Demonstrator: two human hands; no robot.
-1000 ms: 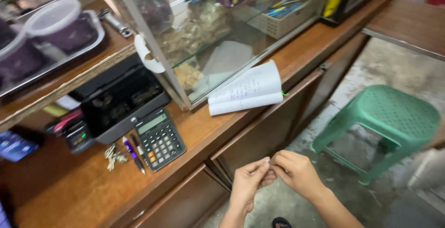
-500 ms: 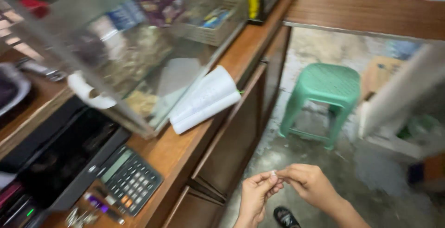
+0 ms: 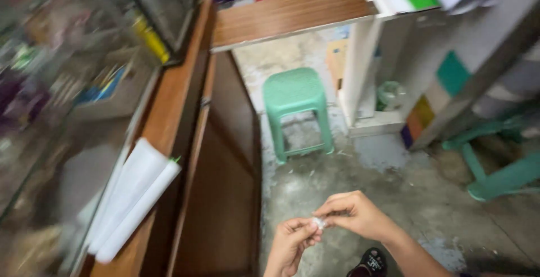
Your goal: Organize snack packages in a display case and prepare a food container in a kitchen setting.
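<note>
Low over the grey concrete floor (image 3: pixel 360 170), my two hands meet on a small crumpled scrap of whitish, shiny wrapper (image 3: pixel 319 222). My left hand (image 3: pixel 291 243) pinches it from below with fingertips; my right hand (image 3: pixel 359 216) grips it from the side between thumb and forefinger. It is tiny, wrinkled and pale, too small to tell its material for sure. Beside me runs a long brown wooden surface (image 3: pixel 180 94) carrying a rolled sheaf of white paper (image 3: pixel 132 198). A green plastic stool (image 3: pixel 295 105) stands well beyond my hands.
</note>
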